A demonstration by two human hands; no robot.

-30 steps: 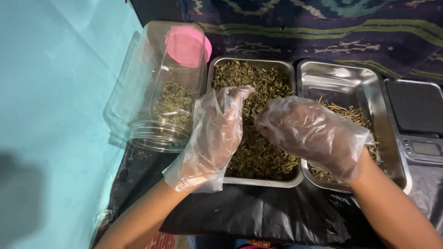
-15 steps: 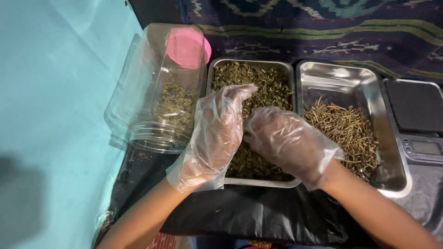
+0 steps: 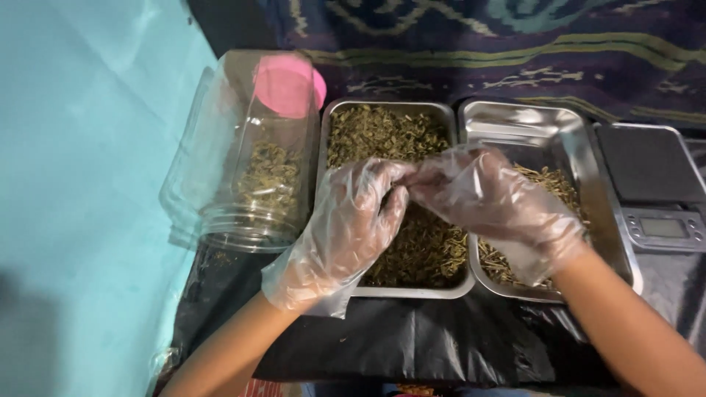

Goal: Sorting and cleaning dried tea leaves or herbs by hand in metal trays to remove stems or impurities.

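Both my hands wear thin clear plastic gloves. My left hand (image 3: 344, 224) and my right hand (image 3: 494, 202) meet fingertip to fingertip just above a steel tray (image 3: 412, 291) filled with dried green leaves (image 3: 382, 132). The fingers of both hands are bunched together where they touch. The blur and the gloves hide whether anything is pinched between them. A second steel tray (image 3: 515, 112) stands right next to the first on its right. It holds thin pale dried stems (image 3: 559, 184), and my right wrist partly covers them.
A clear plastic jar (image 3: 235, 184) lies on its side to the left of the trays, with some dried leaves inside and a pink lid (image 3: 285, 84) behind it. A small digital scale (image 3: 654, 191) sits at the right. Black plastic sheet (image 3: 412, 338) covers the table front.
My right hand has lifted out of the leaf tray and come up against my left hand's fingertips. The left fingers have curled in. The camera has tilted slightly.
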